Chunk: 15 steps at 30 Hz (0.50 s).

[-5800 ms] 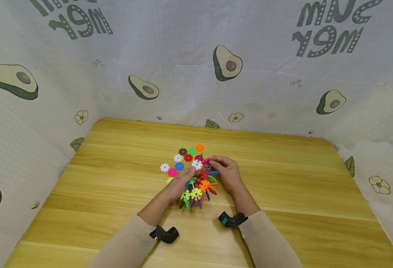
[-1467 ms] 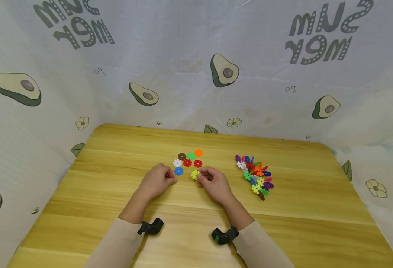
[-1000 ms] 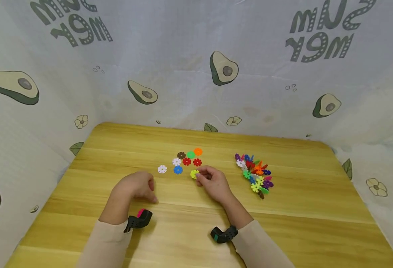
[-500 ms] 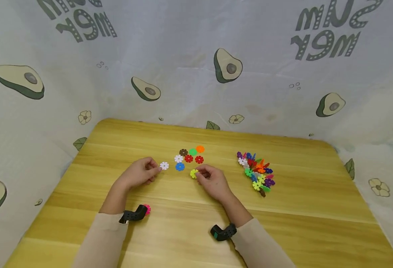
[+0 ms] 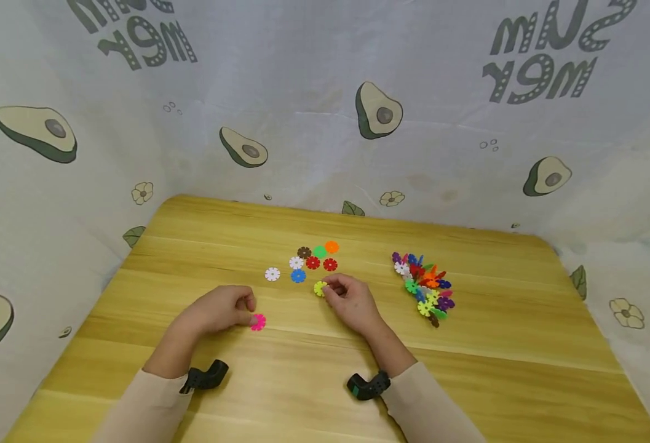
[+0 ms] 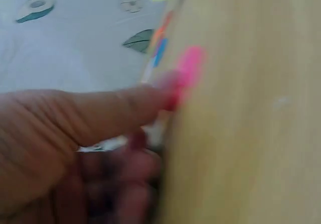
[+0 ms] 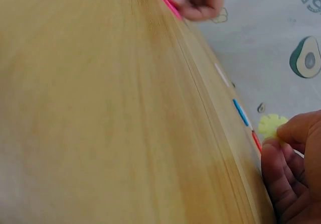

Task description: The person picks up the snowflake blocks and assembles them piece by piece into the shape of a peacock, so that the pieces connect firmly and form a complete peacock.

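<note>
In the head view my left hand is low over the table, with a pink snowflake building disc between thumb and fingers. The left wrist view shows that disc blurred at the thumb tip, most of the curled fingers lying in shadow below. My right hand pinches a yellow snowflake disc by its edge, slots facing out; the right wrist view shows the same disc raised over the wood. On the right lies a joined cluster of multicoloured discs.
Loose discs lie flat beyond the hands: a white disc, a blue disc, a brown disc, an orange disc and several more. A patterned cloth hangs behind the wooden table.
The cluster, in my hands at first, now lies at the right. My left hand has drawn back from the white disc and taken the pink disc; the right keeps the yellow disc almost still.
</note>
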Each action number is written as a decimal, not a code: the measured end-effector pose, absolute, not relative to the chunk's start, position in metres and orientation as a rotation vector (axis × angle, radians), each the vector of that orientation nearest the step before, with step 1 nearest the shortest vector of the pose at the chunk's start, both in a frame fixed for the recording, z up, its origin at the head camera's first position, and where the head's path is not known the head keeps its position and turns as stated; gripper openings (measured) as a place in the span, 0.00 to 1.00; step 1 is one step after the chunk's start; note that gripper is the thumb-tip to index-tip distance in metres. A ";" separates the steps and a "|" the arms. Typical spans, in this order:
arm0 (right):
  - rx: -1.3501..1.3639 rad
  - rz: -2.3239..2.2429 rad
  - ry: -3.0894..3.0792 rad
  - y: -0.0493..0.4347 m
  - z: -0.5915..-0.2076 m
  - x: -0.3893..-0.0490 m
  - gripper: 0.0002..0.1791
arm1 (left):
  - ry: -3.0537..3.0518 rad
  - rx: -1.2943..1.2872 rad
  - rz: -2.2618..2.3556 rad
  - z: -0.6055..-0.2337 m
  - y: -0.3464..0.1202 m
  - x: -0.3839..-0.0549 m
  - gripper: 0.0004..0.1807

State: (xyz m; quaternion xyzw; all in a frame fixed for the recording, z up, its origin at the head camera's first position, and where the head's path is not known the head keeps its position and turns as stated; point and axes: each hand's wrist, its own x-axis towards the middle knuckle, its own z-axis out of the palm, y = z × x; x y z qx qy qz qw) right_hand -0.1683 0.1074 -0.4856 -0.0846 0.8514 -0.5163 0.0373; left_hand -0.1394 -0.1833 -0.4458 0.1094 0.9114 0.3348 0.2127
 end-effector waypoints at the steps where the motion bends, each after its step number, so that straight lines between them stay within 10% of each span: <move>1: -0.253 -1.604 2.604 0.108 -0.486 -0.168 0.07 | 2.584 0.338 0.935 -0.451 -0.177 -0.144 0.08; 15: 0.255 -2.417 2.282 0.125 -0.489 -0.181 0.11 | 2.679 0.504 0.909 -0.457 -0.072 -0.182 0.16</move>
